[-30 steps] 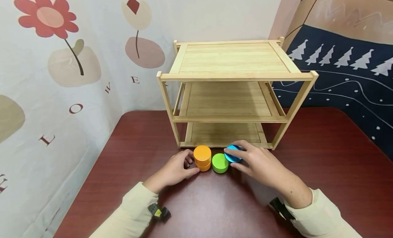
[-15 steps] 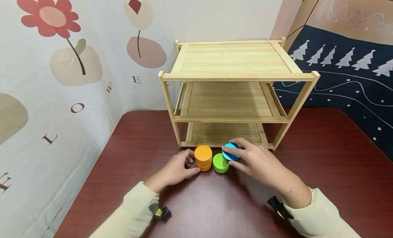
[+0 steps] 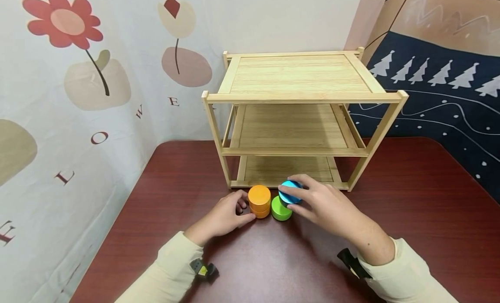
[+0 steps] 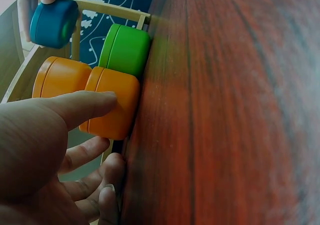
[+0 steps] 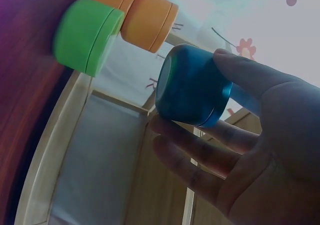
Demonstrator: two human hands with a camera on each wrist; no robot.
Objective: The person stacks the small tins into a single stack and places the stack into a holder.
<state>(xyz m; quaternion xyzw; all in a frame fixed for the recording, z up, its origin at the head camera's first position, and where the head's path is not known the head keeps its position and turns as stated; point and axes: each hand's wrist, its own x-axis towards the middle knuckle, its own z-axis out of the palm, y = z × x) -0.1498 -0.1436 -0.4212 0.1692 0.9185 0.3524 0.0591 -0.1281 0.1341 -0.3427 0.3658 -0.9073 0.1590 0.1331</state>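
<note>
My right hand (image 3: 326,205) pinches a shiny blue round lidded tin (image 5: 190,85) between thumb and fingers. In the head view the blue tin hangs over the back of a green tin (image 3: 281,209), and the right wrist view shows a gap between them. To the left, an upper orange tin (image 3: 259,194) sits on a lower orange tin (image 4: 117,115), close beside the green one. My left hand (image 3: 220,216) holds the lower orange tin, with the thumb on its front side and curled fingers behind. Its fingertip contact is partly hidden.
A three-tier wooden shelf (image 3: 300,73) stands right behind the tins on the dark red table (image 3: 250,268). Its front bottom rail is close to both hands. Printed cloth (image 3: 129,42) covers the walls behind and at the left.
My right hand has lifted the blue tin and carried it left, from beside the green tin to over its back edge. The left hand and orange tins have stayed in place.
</note>
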